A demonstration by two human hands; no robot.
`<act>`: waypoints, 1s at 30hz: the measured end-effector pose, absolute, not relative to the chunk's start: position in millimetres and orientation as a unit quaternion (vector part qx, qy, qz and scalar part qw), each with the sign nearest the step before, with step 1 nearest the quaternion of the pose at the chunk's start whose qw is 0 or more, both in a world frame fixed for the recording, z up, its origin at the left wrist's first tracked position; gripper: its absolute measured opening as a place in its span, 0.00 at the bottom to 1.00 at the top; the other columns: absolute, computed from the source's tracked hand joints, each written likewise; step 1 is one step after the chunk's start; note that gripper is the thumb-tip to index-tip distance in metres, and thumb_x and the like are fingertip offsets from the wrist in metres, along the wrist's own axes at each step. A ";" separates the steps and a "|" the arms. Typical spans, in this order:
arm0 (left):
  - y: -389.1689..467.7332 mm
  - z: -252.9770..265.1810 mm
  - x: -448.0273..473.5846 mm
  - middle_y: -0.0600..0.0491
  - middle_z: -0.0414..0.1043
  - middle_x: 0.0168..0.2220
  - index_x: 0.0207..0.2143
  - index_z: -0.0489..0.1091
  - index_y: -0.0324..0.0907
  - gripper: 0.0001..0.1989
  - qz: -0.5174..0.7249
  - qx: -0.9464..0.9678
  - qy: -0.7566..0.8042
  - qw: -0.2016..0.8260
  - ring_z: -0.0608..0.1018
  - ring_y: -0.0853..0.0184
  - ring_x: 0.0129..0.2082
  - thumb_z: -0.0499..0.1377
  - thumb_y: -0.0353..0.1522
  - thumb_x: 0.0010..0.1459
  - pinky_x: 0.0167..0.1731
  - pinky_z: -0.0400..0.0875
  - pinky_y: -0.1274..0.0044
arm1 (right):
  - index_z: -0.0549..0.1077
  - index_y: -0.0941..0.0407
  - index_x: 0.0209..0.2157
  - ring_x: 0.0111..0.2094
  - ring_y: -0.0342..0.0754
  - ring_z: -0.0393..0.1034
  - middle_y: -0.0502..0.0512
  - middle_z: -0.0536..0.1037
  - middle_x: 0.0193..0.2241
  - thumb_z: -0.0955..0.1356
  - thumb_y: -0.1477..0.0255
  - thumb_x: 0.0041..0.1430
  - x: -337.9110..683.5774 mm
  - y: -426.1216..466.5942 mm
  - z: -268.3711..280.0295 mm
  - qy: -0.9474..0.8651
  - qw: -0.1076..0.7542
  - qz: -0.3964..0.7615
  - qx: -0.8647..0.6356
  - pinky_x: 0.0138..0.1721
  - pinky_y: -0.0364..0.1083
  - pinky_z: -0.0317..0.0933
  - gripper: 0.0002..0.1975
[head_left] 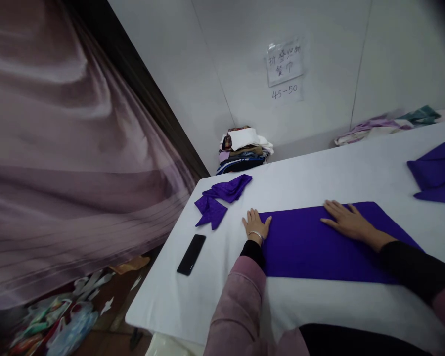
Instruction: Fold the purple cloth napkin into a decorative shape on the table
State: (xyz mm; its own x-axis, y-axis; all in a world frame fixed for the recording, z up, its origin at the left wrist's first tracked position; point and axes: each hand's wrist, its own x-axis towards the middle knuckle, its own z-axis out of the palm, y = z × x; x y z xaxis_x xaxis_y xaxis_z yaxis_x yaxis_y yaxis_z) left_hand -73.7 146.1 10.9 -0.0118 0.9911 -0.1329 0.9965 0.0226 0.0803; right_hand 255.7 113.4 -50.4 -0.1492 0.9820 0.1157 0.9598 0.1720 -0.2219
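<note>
A purple cloth napkin [304,247] lies flat on the white-covered table [289,183], folded into a long rectangle. My left hand [256,226] rests at its left edge, palm down with fingers spread, partly on the white cover. Near the far edge of the napkin, my right hand [346,221] lies flat with its fingers stretched out. Neither hand grips anything. The right forearm hides part of the napkin's right side.
Left of the napkin lie a folded purple cloth [228,190] and a black phone [191,254]. Another purple cloth [439,173] is at the right. A stack of folded cloths [243,151] stands behind the table. A pink curtain [66,163] hangs at left; plastic bags [72,329] sit on the floor.
</note>
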 end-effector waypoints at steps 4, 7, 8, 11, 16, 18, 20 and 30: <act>145.5 6.0 -72.6 0.47 0.37 0.68 0.65 0.44 0.37 0.44 -0.010 0.701 0.709 0.077 0.40 0.58 0.67 0.30 0.56 0.56 0.63 0.37 0.58 | 0.57 0.58 0.62 0.63 0.63 0.46 0.62 0.56 0.63 0.51 0.47 0.57 305.7 105.7 -62.2 -0.719 0.122 0.027 -0.683 0.59 0.68 0.41 0.39; 147.4 5.9 -72.0 0.48 0.37 0.68 0.65 0.44 0.37 0.43 -0.004 0.702 0.708 0.077 0.40 0.59 0.67 0.31 0.56 0.56 0.63 0.37 0.58 | 0.57 0.59 0.61 0.62 0.63 0.48 0.63 0.57 0.63 0.52 0.48 0.57 319.3 104.6 -65.1 -0.709 0.125 0.015 -0.693 0.59 0.67 0.41 0.39; 149.1 8.3 -72.4 0.48 0.37 0.68 0.65 0.44 0.38 0.43 -0.003 0.700 0.709 0.080 0.40 0.59 0.67 0.32 0.56 0.57 0.63 0.37 0.58 | 0.57 0.58 0.61 0.62 0.62 0.48 0.63 0.57 0.63 0.52 0.48 0.57 320.5 105.5 -63.8 -0.709 0.124 0.015 -0.694 0.59 0.67 0.41 0.38; 153.8 22.2 -74.7 0.47 0.38 0.68 0.65 0.45 0.38 0.41 -0.005 0.687 0.718 0.112 0.42 0.59 0.67 0.33 0.55 0.57 0.63 0.39 0.59 | 0.58 0.58 0.61 0.63 0.62 0.48 0.63 0.57 0.62 0.51 0.49 0.58 317.3 107.9 -52.0 -0.706 0.111 0.025 -0.699 0.59 0.67 0.42 0.38; 120.8 35.1 -62.5 0.47 0.34 0.68 0.65 0.42 0.38 0.41 0.012 0.730 0.675 0.104 0.40 0.60 0.67 0.32 0.54 0.58 0.64 0.39 0.61 | 0.53 0.58 0.63 0.64 0.61 0.43 0.63 0.54 0.63 0.51 0.48 0.58 264.0 82.8 -23.3 -0.734 0.136 0.018 -0.665 0.60 0.65 0.39 0.40; 89.2 26.7 -48.3 0.48 0.35 0.68 0.65 0.44 0.40 0.40 0.014 0.792 0.605 0.083 0.39 0.59 0.67 0.34 0.54 0.58 0.64 0.38 0.60 | 0.53 0.54 0.64 0.64 0.58 0.44 0.59 0.55 0.63 0.51 0.48 0.59 221.5 60.8 -18.6 -0.767 0.150 0.025 -0.624 0.61 0.63 0.38 0.37; 57.4 14.9 -34.0 0.49 0.36 0.68 0.65 0.44 0.41 0.38 0.016 0.827 0.557 0.078 0.40 0.59 0.67 0.35 0.53 0.59 0.64 0.37 0.60 | 0.54 0.53 0.63 0.64 0.57 0.45 0.59 0.56 0.63 0.51 0.49 0.61 178.7 39.5 -19.0 -0.803 0.162 0.033 -0.573 0.61 0.62 0.39 0.35; 19.4 8.1 -77.1 0.50 0.39 0.67 0.65 0.47 0.40 0.38 -0.012 0.760 0.647 0.061 0.42 0.59 0.67 0.35 0.52 0.59 0.64 0.41 0.63 | 0.57 0.52 0.62 0.63 0.64 0.47 0.62 0.58 0.62 0.51 0.49 0.59 254.8 -15.2 -50.7 -0.745 0.180 0.014 -0.642 0.59 0.68 0.39 0.36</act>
State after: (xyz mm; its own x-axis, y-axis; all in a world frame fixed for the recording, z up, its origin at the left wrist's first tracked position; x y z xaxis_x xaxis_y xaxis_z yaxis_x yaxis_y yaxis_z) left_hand -77.1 19.4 8.1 0.1622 0.9820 -0.0971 0.9849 -0.1551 0.0763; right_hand 254.8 -15.2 -50.7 -0.1096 0.9619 0.2504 0.9518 0.1741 -0.2524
